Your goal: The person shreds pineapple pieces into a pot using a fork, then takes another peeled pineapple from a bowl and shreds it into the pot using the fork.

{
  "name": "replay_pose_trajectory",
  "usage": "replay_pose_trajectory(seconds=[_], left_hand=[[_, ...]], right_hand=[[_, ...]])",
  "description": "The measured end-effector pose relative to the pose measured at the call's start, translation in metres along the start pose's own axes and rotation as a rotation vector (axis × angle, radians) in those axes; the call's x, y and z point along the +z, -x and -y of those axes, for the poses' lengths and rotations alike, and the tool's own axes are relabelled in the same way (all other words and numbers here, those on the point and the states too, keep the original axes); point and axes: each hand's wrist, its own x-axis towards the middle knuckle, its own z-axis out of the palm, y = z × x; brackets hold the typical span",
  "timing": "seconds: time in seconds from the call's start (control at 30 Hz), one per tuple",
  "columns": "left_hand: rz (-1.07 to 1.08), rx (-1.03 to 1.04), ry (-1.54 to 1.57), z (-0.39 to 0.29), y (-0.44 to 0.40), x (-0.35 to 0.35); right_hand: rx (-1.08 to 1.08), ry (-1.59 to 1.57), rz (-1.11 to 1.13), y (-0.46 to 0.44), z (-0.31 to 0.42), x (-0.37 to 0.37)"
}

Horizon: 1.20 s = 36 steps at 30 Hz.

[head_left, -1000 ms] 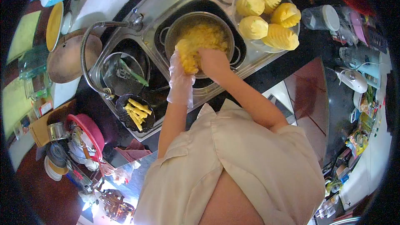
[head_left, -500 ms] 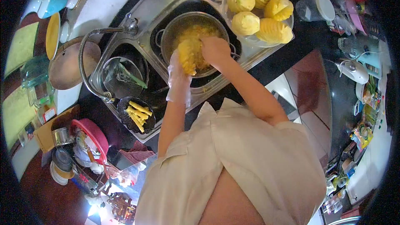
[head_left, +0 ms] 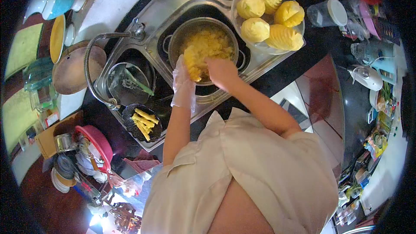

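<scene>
A peeled pineapple [head_left: 193, 66] is held over the near side of a metal pot [head_left: 237, 39], its surface rough and yellow. My left hand [head_left: 182, 82], in a clear plastic glove, grips it from the left. Against the pineapple's right side is my right hand [head_left: 222, 73], bare, with its fingers curled closed. Whatever those fingers hold is hidden or too small to make out. Shredded yellow pineapple flesh [head_left: 210, 41] fills much of the pot, which stands in the sink basin.
A clear bowl [head_left: 236, 6] with several peeled pineapples stands at the right of the sink [head_left: 149, 54]. Left, a flexible faucet [head_left: 87, 67] arches beside the second basin. A black dish [head_left: 126, 117] holds cut pineapple cores [head_left: 145, 121]. A pink basin [head_left: 102, 141] of dishes sits lower left.
My right hand has shifted slightly left and down along the pineapple. The pineapple has tilted and lowered a little, so more of the pot's contents shows. The whole view has shifted slightly.
</scene>
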Motion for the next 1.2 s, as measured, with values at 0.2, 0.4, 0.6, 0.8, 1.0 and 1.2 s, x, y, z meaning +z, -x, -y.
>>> replay_pose_trajectory(seconds=[0.2,0.4,0.6,0.8,1.0,1.2], left_hand=[[-0.071,0.020,-0.107,0.011,-0.010,0.007],[-0.068,-0.086,0.119,0.010,-0.007,-0.002],[0.158,-0.075,0.376,0.031,-0.033,-0.023],[0.260,-0.184,0.503,0.039,-0.047,-0.020],[0.217,-0.149,0.408,0.028,-0.022,-0.018],[0.070,-0.085,0.228,0.028,-0.037,-0.015]], right_hand=[[0.039,-0.029,-0.065,-0.014,0.010,-0.008],[0.078,-0.065,-0.097,-0.031,-0.009,-0.023],[0.034,-0.039,0.060,-0.006,0.012,-0.016],[0.072,-0.014,-0.088,-0.021,0.007,-0.006],[0.080,-0.029,-0.061,-0.028,-0.007,-0.012],[-0.002,0.000,0.008,-0.010,0.008,-0.011]])
